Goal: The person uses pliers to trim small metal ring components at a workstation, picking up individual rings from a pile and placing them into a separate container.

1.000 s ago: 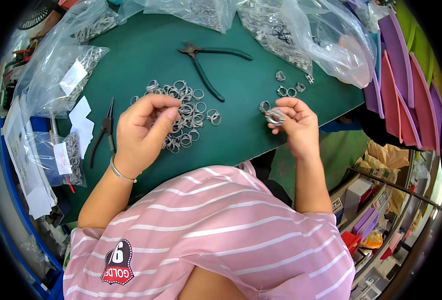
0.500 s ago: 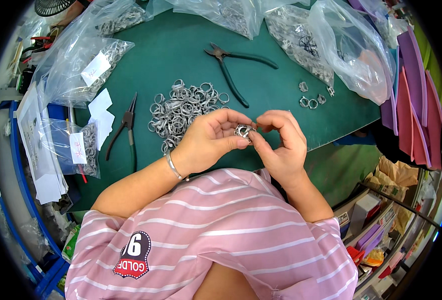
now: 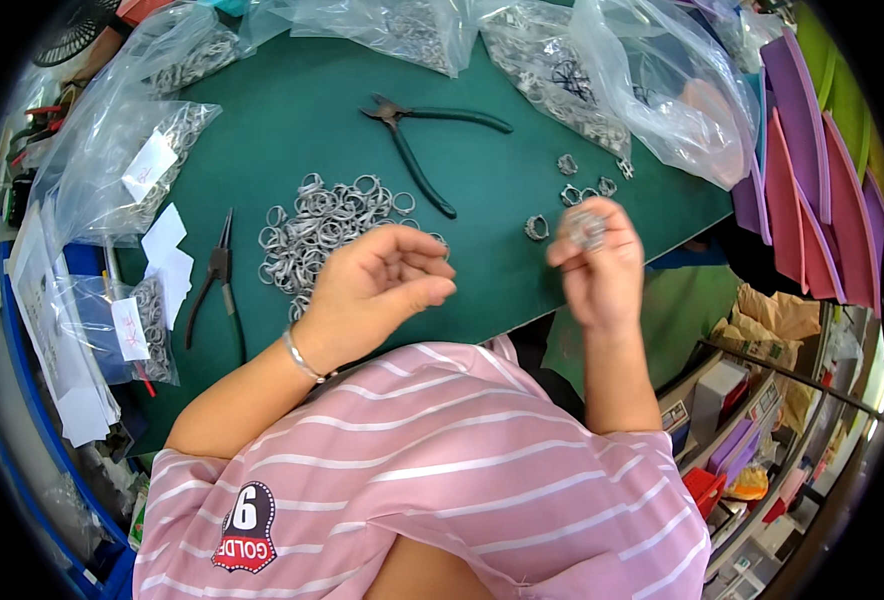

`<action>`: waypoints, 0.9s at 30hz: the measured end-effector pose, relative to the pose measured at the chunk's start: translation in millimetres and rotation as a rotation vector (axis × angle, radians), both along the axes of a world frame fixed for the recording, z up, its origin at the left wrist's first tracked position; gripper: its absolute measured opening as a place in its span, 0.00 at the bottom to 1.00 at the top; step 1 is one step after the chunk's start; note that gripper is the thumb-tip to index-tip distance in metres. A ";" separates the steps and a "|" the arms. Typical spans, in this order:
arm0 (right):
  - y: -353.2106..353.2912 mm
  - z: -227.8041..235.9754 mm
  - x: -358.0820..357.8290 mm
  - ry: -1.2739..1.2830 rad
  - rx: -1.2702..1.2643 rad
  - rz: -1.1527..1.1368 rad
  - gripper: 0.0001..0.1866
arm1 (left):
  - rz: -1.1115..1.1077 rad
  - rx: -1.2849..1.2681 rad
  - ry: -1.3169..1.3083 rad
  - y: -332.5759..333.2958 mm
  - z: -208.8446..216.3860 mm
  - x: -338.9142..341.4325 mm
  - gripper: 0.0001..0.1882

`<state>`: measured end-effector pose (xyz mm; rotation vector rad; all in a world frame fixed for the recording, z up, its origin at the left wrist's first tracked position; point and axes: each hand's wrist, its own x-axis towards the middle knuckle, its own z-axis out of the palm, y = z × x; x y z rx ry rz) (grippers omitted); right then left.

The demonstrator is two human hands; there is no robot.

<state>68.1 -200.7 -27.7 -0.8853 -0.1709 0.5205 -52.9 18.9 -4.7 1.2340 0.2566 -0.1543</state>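
My right hand [image 3: 607,275] is raised near the mat's right edge, its fingertips pinched on a grey metal ring [image 3: 587,231] blurred by motion. Just left of those fingers, a single metal ring [image 3: 536,228] lies on the green mat. Beyond the hand are several more loose rings [image 3: 567,165], partly hidden by its fingertips. My left hand [image 3: 377,285], a bangle on its wrist, hovers by the near right side of a heap of plain grey rings [image 3: 332,225]. Its fingers are loosely curled, apart from the thumb, with nothing seen between them.
Green-handled cutting pliers [image 3: 412,150] lie spread beyond the heap. Long-nose pliers [image 3: 220,275] rest at its left, beside white paper slips [image 3: 168,265]. Clear bags of metal parts [image 3: 552,85] line the far edge. Pink and purple trays [image 3: 807,190] stand at right.
My hands have come apart. The right has moved right with the ring, while the left is now without it. A ring on the mat has come into sight, and the whole view has shifted.
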 end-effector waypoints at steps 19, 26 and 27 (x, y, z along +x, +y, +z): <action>-21.8 -19.4 22.4 -0.970 -1.284 -0.238 0.08 | -0.012 0.222 0.005 -10.5 8.3 8.9 0.05; -147.0 0.9 81.9 0.024 -0.125 -0.789 0.07 | -0.081 0.302 -0.008 -16.7 10.9 11.7 0.04; -183.6 -9.3 98.3 0.097 -0.048 -0.891 0.07 | -0.097 0.320 0.016 -19.0 12.3 15.5 0.04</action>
